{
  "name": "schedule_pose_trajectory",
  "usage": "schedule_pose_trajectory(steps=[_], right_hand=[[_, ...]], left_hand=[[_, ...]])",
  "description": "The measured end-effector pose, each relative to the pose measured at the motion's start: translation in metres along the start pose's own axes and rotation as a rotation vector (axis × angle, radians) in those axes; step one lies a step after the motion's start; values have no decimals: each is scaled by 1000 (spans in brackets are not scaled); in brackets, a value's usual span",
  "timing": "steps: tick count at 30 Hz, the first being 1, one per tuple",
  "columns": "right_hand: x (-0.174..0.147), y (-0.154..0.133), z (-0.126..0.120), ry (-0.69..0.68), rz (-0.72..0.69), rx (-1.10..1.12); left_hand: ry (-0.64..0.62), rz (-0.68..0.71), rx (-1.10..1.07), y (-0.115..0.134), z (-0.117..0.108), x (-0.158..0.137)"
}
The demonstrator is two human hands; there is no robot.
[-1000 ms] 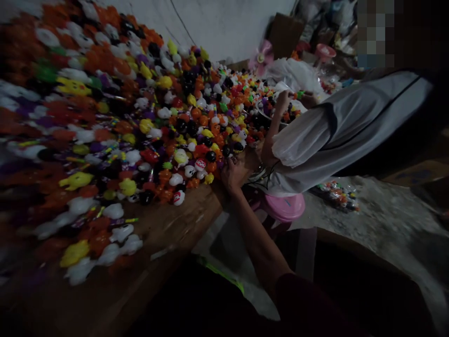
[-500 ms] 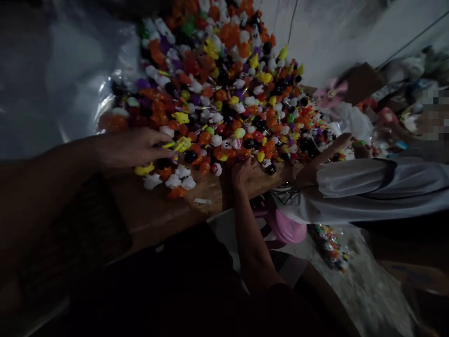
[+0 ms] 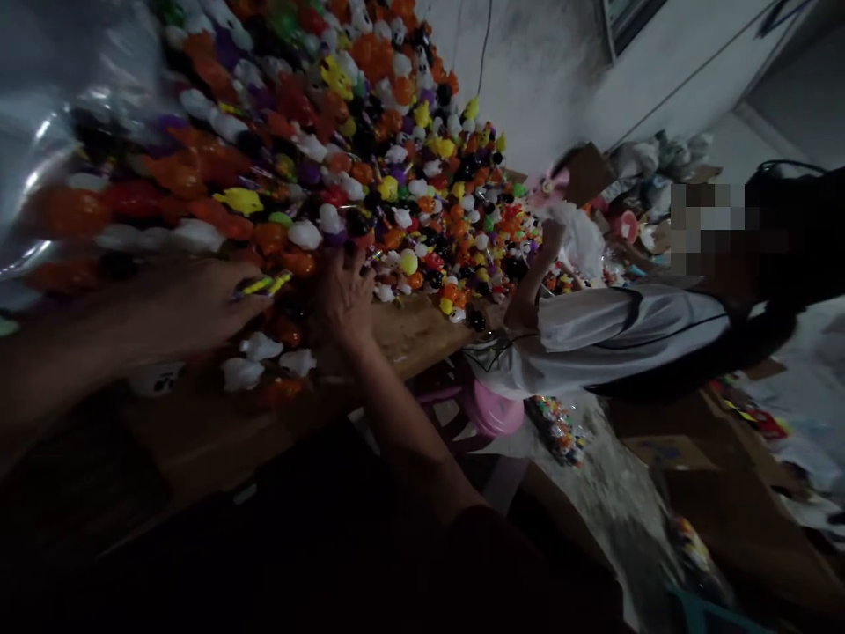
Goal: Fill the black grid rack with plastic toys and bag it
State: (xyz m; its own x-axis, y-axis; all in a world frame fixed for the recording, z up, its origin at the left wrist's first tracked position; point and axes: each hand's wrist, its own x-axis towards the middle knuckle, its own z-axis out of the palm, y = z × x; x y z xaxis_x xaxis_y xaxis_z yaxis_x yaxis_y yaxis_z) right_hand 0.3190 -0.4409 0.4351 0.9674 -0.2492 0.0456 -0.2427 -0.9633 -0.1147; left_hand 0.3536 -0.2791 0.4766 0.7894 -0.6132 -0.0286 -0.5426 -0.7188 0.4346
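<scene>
A big heap of small plastic figures (image 3: 396,158) in orange, white, yellow, black, purple and green covers the wooden table (image 3: 413,330). My left hand (image 3: 191,304) is at the heap's near left side. Its thumb and fingers pinch a small yellow striped piece (image 3: 268,283), whose exact kind is too dark to make out. To its right, my right hand (image 3: 347,295) rests against the near edge of the heap, fingers spread and pointing away from me. Several white figures (image 3: 260,348) lie on the table between and below my hands.
Clear plastic sheeting (image 3: 40,176) lies at the left. A co-worker in a white shirt (image 3: 594,317) sits on the right, an arm reaching to the heap. Below are a pink stool (image 3: 495,409) and a bag of figures (image 3: 558,431). Cardboard boxes (image 3: 666,451) stand further right.
The view has swung right, so the heap and co-worker appear further left. My right hand has come nearer my left, its fingers now spread. My left hand still pinches a yellow piece.
</scene>
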Motion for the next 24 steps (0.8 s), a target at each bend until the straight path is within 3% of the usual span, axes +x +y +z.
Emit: schedule_pose_trajectory(steps=[3,6,7,9,11,13,19,24], right_hand=[[-14,27,-26,60,45,10],[-44,102,-46,201,-1,-9],[-55,133,-48,328,115,-20],[-72,195,-44,581,490,-49],[-80,243,-29,637,652,-4],[-76,274,-12,601,676,61],[-40,297,12,494,616,233],[-17,263,27,473,514,315]], left_hand=[[-62,-85,168,23,2,-12],[-2,-64,272,43,20,-25],[41,-37,286,48,28,-29],[138,43,282,56,46,-35],[221,132,265,64,63,-38],[273,203,289,74,75,-37],[336,266,478,89,87,-21],[361,313,403,99,74,3]])
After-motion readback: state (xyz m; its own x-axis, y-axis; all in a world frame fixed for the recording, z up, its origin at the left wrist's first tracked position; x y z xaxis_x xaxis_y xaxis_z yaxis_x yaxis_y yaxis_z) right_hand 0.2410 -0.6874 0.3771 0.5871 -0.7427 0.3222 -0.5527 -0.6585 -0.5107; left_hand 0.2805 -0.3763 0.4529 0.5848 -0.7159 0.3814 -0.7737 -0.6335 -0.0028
